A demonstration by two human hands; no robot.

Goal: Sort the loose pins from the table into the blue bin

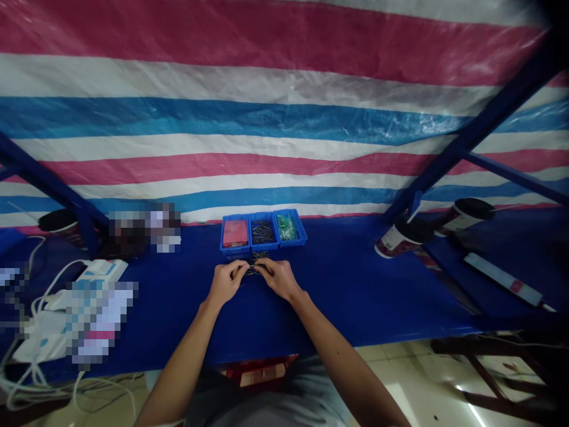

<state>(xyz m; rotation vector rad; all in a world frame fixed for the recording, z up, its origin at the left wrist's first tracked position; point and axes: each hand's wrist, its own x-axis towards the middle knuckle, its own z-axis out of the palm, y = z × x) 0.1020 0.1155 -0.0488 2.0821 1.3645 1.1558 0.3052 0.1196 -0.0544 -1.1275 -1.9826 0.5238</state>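
Observation:
My left hand (227, 281) and my right hand (279, 276) meet over the blue table (329, 302), fingertips pinched close together. What they hold is too small to make out. Beneath and just beyond the fingertips lies a loose pile of small, thin dark pieces (260, 255), partly hidden by the fingers. Three joined blue bins stand right behind the pile. The left bin (226, 251) contains flat pinkish-red pieces (235, 232). Many slim dark pieces (262, 231) fill the middle bin (265, 245). In the right bin (294, 242) are green pieces (285, 226) with a clear, shiny look.
White power strips (104, 270) with tangled cables lie at the left, near blurred-out items. Dark-lidded tubs (398, 237) stand at the right, with another power strip (502, 279) beyond. Blue frame posts (462, 142) flank the table before a striped sheet (249, 130).

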